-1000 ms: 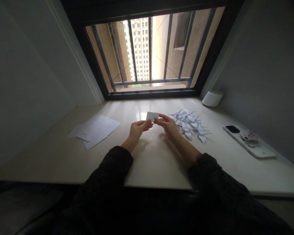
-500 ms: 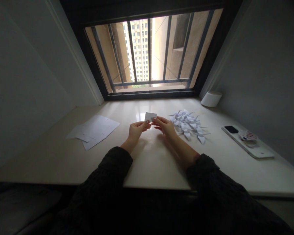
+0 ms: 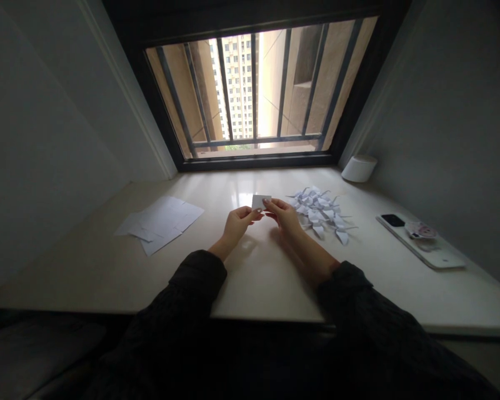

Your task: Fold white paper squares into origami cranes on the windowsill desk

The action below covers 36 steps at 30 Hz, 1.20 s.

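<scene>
A small white piece of paper (image 3: pixel 258 200), folded or cut to a near square, is held up above the sill between both hands. My left hand (image 3: pixel 239 222) pinches its lower left part, thumb on the near face. On the right edge, my right hand (image 3: pixel 284 215) grips it with thumb and fingers. The fingers behind the paper are partly hidden. Just right of my right hand lies a heap of folded white paper cranes (image 3: pixel 316 211). Further off on the left, flat white paper sheets (image 3: pixel 169 222) overlap one another.
A phone (image 3: pixel 420 241) with a cartoon-like grip on its back lies at the right. Near the right wall stands a white cylindrical object (image 3: pixel 359 168). The pale sill (image 3: pixel 258 289) ends in a front edge close to me. A barred window (image 3: pixel 254 94) is at the back.
The paper has shifted slightly right and down with my left hand. My right thumb now lies further over its face. The cranes, sheets and phone stay put.
</scene>
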Motion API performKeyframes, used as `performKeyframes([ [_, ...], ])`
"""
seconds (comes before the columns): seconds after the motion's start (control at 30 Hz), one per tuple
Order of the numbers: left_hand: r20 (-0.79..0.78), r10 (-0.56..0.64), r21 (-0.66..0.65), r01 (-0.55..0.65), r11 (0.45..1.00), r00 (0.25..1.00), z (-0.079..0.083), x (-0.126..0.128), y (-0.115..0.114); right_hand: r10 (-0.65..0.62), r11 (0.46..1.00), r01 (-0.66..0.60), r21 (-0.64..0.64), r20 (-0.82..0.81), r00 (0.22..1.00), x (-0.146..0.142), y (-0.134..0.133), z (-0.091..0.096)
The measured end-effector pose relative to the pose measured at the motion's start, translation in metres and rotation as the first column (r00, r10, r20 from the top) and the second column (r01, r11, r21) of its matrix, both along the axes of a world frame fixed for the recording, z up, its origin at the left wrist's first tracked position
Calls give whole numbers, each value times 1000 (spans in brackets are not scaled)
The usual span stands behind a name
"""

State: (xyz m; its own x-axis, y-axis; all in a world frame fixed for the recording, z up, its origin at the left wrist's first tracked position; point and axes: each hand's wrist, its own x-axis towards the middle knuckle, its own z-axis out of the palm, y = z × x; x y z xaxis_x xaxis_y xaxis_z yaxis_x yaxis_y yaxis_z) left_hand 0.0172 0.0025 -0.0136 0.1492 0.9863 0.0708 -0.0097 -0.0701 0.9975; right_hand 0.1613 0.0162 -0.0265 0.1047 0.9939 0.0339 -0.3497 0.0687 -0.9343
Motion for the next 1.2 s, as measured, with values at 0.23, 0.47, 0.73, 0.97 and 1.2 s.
performKeyframes([
  [0.23, -104, -72, 11, 73, 997, 992, -5, -1, 1, -80, 991, 78, 111, 19, 997, 1, 1, 2],
  [0.47, -74, 101, 157, -88, 984, 992, -5, -6, 2, -211, 923, 2, 385, 503, 838, 6, -5, 8],
  [0.73, -188, 164, 244, -116, 963, 968, -9, -10, 9, -311, 824, -232, 518, 754, 579, 1, -14, 12],
  [0.97, -90, 64, 84, -56, 995, 994, -2, -10, 7, -242, 817, -275, 506, 735, 633, 2, -12, 10],
  [1.2, -41, 19, 36, -17, 999, 999, -1, -10, 9, -180, 933, -24, 359, 524, 833, 1, -9, 9],
])
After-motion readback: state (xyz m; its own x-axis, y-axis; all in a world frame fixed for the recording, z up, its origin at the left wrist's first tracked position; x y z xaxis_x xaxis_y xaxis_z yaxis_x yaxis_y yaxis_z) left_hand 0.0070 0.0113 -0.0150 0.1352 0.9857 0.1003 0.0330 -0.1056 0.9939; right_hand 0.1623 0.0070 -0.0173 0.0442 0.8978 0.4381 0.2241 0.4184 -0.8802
